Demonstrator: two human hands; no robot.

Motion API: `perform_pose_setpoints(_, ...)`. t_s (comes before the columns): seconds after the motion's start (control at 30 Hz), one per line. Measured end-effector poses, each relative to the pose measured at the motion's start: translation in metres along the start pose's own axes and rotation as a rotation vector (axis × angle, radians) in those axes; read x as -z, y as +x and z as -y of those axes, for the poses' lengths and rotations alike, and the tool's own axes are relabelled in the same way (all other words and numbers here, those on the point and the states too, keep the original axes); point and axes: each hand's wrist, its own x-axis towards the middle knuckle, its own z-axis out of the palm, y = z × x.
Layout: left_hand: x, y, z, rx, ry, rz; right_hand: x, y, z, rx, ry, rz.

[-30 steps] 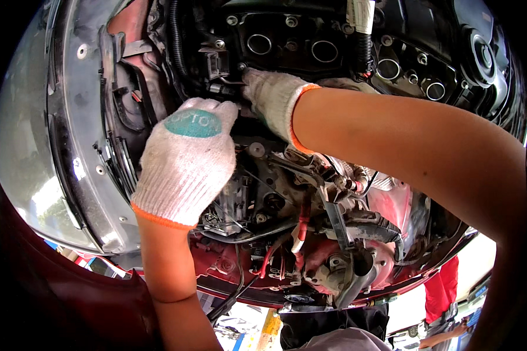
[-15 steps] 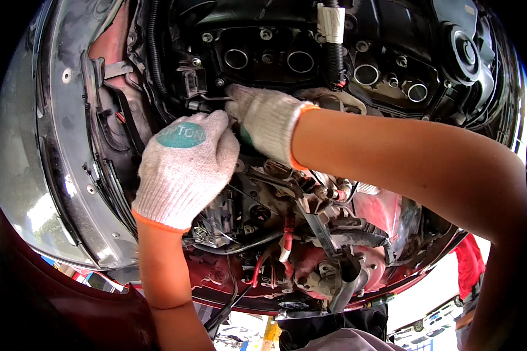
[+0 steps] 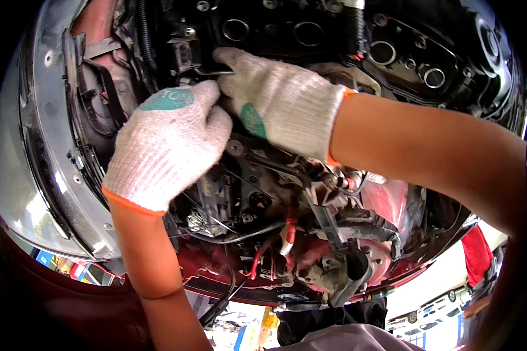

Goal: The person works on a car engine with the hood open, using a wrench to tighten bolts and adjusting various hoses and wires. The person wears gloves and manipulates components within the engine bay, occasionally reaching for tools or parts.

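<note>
Reaching down into an opened engine bay, two gloved hands meet a little above the centre of the view. The left hand (image 3: 168,134) lies toward 10 o'clock, its back turned up and a green oval on the knit. Its fingers bend down and out of sight, so I cannot tell whether they pinch anything or press together.

The right hand (image 3: 275,96) sits at about 12 o'clock, fingers toward 9, its tips just beside those of the left. A thin bent metal rod (image 3: 212,72), at 11 o'clock, runs up to its fingers; the spot is dark and crowded, so whether they grip it or merely touch it is hard to say. Just beyond the rod, also toward 11, is a dark boxy part (image 3: 187,54).

Around the hands, one pair of round openings (image 3: 308,34) lies near 12 o'clock and another (image 3: 383,53) between 1 and 2. A black ribbed sleeve (image 3: 357,41) hangs between the pairs at 1, and a corrugated hose (image 3: 145,35) runs near 11. Toward 4 stands a dark metal bracket (image 3: 328,222); at 6 a red cable (image 3: 255,266) curves. A grey panel (image 3: 47,152) borders 9 o'clock, a dark red one (image 3: 70,304) 8.
</note>
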Motion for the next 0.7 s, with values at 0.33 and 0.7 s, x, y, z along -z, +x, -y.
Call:
perform_pose_setpoints(0.33,0.002,0.009,0.0,-0.058,0.047,0.041,0.017,0.0,-0.002,0.062,0.01,0.214)
perform_pose_setpoints(0.7,-0.005,0.004,0.004,-0.165,0.158,-0.125,-0.006,-0.004,0.006,-0.094,0.174,-0.068)
